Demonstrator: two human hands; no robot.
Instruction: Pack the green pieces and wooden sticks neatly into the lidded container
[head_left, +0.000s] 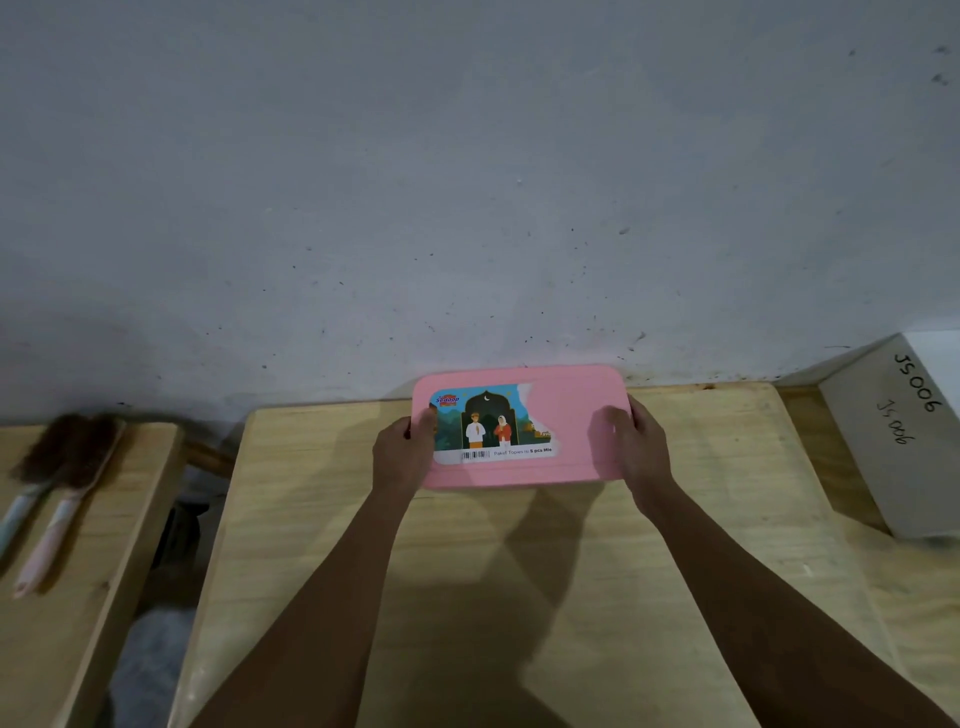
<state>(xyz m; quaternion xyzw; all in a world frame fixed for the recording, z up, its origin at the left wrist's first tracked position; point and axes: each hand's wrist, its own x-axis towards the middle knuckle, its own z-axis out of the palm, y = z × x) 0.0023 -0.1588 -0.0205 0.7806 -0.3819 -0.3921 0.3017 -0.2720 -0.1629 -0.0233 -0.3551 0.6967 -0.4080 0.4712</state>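
Observation:
A pink lidded container (571, 415) stands at the far edge of the wooden table, close to the wall. Its lid is on and carries a partly torn colourful sticker with a barcode. My left hand (402, 452) grips its left end, thumb on the lid. My right hand (634, 441) grips its right end the same way. No green pieces or wooden sticks are visible; the inside of the container is hidden by the lid.
The light wooden table (519, 597) runs toward me. A white box marked "JS006" (893, 441) sits at the right. On a separate wooden surface at the left lie two brushes (67, 467) with pale handles. A grey wall rises behind.

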